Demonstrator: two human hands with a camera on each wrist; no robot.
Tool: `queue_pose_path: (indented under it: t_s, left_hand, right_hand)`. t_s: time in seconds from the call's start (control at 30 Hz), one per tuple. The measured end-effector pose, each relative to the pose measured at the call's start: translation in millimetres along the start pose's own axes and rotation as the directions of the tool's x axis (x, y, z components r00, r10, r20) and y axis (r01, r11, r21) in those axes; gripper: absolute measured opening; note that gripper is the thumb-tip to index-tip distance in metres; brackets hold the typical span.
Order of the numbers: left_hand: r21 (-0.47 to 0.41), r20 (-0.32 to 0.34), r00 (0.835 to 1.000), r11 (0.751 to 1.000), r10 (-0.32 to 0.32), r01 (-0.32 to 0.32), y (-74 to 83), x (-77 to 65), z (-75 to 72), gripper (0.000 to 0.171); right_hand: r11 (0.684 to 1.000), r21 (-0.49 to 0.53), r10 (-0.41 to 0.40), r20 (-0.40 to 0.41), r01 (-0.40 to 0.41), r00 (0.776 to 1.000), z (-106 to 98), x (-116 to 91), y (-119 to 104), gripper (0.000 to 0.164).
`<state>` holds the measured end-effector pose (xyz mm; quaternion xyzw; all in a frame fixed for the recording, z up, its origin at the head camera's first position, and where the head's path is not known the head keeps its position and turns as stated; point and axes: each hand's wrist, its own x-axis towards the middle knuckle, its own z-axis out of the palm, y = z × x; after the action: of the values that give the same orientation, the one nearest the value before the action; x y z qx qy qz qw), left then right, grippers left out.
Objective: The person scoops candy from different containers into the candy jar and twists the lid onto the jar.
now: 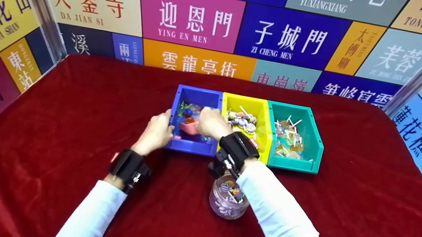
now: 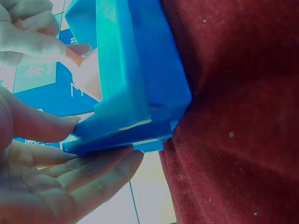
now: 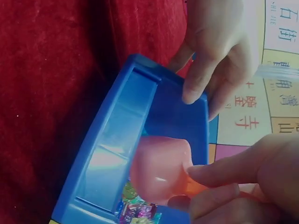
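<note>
My left hand (image 1: 156, 133) grips the left wall of the blue bin (image 1: 193, 147); in the left wrist view its thumb is on one side of the wall and the fingers on the other. Inside that bin my right hand (image 1: 212, 124) holds a pink scoop (image 1: 188, 126) by its handle. The right wrist view shows the scoop's bowl (image 3: 161, 168) low in the bin, beside shiny wrapped candies (image 3: 138, 210). Part of the handle is hidden by the right fingers.
A yellow bin (image 1: 268, 148) and a green bin (image 1: 317, 154), both holding lollipops, adjoin the blue one on the right. A clear round jar (image 1: 227, 208) with wrapped sweets stands in front, close to my right forearm. Red cloth (image 1: 57, 152) covers the table.
</note>
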<state>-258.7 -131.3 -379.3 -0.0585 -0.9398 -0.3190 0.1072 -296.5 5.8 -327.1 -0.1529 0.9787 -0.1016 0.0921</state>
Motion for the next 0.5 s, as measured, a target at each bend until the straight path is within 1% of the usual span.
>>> queue_pose_path:
  t_s: [0.2, 0.37, 0.43, 0.5]
  left_hand:
    - [0.008, -0.005, 1.0, 1.0, 0.011, -0.011, -0.5, 0.5, 0.2, 0.044]
    - [0.008, -0.012, 1.0, 1.0, 0.019, -0.019, -1.5, 0.7, 0.7, 0.042]
    - [0.006, -0.018, 1.0, 1.0, 0.022, -0.022, -2.1, 0.5, 0.9, 0.041]
    - [0.009, -0.014, 1.0, 1.0, 0.02, -0.02, -2.5, 0.2, 1.1, 0.04]
  right_hand:
    - [1.0, 0.004, 0.011, 0.012, -0.011, 1.0, 8.0, 10.0, 2.1, 0.019]
    - [0.999, 0.039, 0.01, 0.018, -0.011, 1.0, 13.7, 14.4, 1.3, 0.02]
    - [0.999, 0.039, -0.002, 0.032, 0.001, 0.999, 15.8, 15.1, 0.8, 0.019]
    - [0.999, 0.042, -0.011, 0.066, 0.008, 0.998, 17.9, 14.9, 0.8, 0.024]
